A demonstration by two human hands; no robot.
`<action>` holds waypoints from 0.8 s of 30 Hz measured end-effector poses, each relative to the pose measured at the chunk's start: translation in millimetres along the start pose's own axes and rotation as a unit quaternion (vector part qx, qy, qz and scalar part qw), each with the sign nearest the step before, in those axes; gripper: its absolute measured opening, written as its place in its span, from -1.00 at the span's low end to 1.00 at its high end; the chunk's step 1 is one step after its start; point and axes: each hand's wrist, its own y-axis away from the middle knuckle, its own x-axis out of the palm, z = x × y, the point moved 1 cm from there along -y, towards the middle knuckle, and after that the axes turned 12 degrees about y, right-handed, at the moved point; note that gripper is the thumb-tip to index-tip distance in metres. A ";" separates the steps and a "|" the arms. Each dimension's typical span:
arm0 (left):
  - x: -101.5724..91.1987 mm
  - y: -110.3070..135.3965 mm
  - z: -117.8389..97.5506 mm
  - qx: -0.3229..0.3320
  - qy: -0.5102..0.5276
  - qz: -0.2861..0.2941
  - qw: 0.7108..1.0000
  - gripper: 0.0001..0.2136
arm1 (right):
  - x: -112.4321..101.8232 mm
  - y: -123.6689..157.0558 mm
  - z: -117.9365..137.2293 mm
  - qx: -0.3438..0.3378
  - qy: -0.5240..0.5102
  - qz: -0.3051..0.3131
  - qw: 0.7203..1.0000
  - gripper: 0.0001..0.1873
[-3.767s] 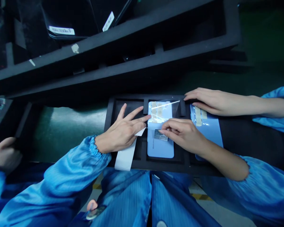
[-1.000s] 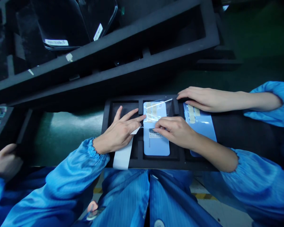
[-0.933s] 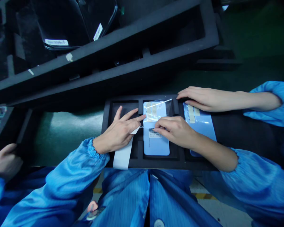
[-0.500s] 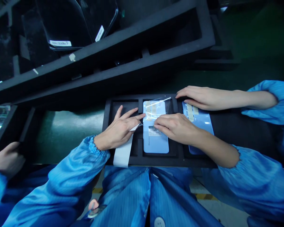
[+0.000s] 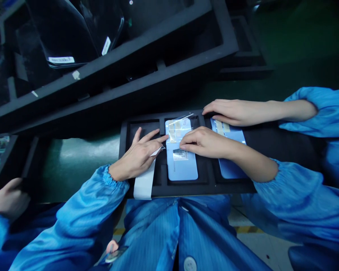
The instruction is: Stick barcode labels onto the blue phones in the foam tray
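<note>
Green table (image 5: 81, 156): shiny, with a black tray (image 5: 186, 189) mid-frame.
Change: the right hand (image 5: 205, 142) sits higher on the silver label (image 5: 179, 155); more of it shows than at first.
Blue phone (image 5: 183, 170): flat in a tray slot, pale tape (image 5: 171, 133) and clear film (image 5: 183, 131) on its top half.
Right fingers: bunched over the phone; I cannot tell if they grip.
Left hand (image 5: 138, 156): pinches a white strip (image 5: 144, 185) just left of the phone, other fingers spread.
</note>
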 end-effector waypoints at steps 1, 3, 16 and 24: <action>0.2 0.0 0.2 0.001 -0.001 0.001 1.000 -0.79 | -0.6 -0.5 -1.0 -0.008 -0.008 0.002 1.000 -0.84; 0.5 0.0 0.5 0.000 -0.001 0.002 1.000 -0.79 | -1.3 -1.6 -3.0 -0.027 -0.025 0.004 0.999 -0.83; -1.3 -3.8 -3.9 -0.025 0.049 0.004 0.998 -0.73 | -1.4 -0.9 -5.5 -0.036 -0.064 0.007 0.997 -0.82; -4.9 -4.7 -3.9 -0.035 0.097 -0.004 0.995 -0.72 | -1.2 -2.1 -3.3 -0.015 -0.078 0.003 0.997 -0.84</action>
